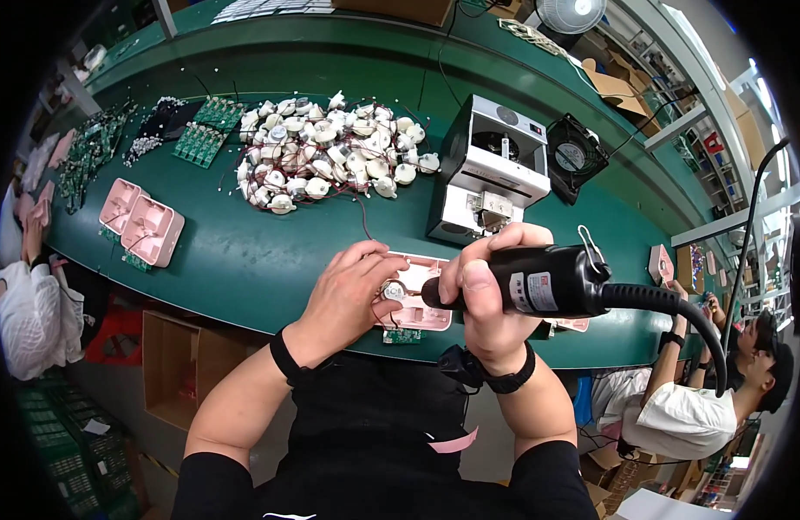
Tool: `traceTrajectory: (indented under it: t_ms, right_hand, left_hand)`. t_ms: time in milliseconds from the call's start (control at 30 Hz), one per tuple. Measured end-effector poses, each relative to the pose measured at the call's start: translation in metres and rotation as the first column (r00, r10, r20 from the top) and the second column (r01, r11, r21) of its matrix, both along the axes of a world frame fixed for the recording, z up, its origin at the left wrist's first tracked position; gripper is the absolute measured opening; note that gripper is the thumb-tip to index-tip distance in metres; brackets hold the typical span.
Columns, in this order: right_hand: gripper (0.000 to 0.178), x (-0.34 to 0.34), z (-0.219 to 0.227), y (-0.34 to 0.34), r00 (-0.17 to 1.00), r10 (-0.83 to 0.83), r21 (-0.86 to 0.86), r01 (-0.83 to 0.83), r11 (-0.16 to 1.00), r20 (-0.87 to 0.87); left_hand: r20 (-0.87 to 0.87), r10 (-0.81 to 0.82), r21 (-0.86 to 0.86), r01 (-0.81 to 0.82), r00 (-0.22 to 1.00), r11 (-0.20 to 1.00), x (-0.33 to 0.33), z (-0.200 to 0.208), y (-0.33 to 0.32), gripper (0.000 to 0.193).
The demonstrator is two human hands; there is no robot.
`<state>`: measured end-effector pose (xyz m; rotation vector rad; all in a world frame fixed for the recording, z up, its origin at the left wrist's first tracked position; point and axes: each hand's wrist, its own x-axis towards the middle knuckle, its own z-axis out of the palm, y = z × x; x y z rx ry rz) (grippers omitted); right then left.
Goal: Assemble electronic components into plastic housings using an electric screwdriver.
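My right hand [495, 295] is wrapped round a black electric screwdriver [551, 276], which lies almost level with its nose toward the left. Its thick cable runs off to the right. Under the nose is a pink plastic housing [433, 319] at the table's near edge. My left hand [348, 290] pinches a small round motor [393, 291] with a metallic face, held over or in the housing; whether it is seated I cannot tell. A green circuit board [402, 336] hangs by the housing's near side. The driver's tip is partly hidden near the motor.
Beyond my hands lies a big pile of white motors [322, 152] with red wires. A silver screw feeder [495, 160] and a black fan [575, 156] stand at the right. Pink housings [153, 230] and circuit boards [207, 139] lie left. People sit at both sides.
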<state>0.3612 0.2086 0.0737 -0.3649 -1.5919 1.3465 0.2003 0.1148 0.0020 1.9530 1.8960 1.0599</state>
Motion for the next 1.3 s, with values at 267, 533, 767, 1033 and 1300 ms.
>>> traceTrajectory:
  t_ms: [267, 533, 767, 1033, 1300]
  right_hand:
    - [0.036, -0.013, -0.010, 0.000, 0.998, 0.030, 0.023, -0.032, 0.999, 0.059]
    - [0.036, -0.023, -0.017, -0.003, 0.995, 0.068, 0.083, -0.073, 0.994, 0.070]
    - [0.032, -0.021, -0.007, -0.001, 0.998, -0.041, 0.088, 0.037, 0.995, 0.045]
    - [0.021, 0.017, 0.062, 0.055, 0.943, -0.258, 0.075, 0.279, 0.957, -0.209]
    - [0.011, 0.003, 0.057, 0.095, 0.935, -0.312, 0.098, 0.331, 0.939, -0.166]
  left_hand:
    - [0.023, 0.013, 0.021, -0.013, 1.000, 1.000, -0.001, -0.003, 0.001, 0.055]
    - [0.021, 0.025, 0.051, -0.026, 0.999, 0.998, -0.001, -0.004, 0.000, 0.055]
    - [0.022, 0.019, 0.054, -0.020, 1.000, 0.998, -0.004, -0.001, 0.000, 0.059]
    - [0.234, -0.019, 0.016, 0.016, 0.972, 1.000, -0.017, 0.005, -0.025, 0.093]
    - [0.334, 0.002, -0.165, 0.056, 0.942, 0.985, -0.014, -0.011, -0.025, 0.119]
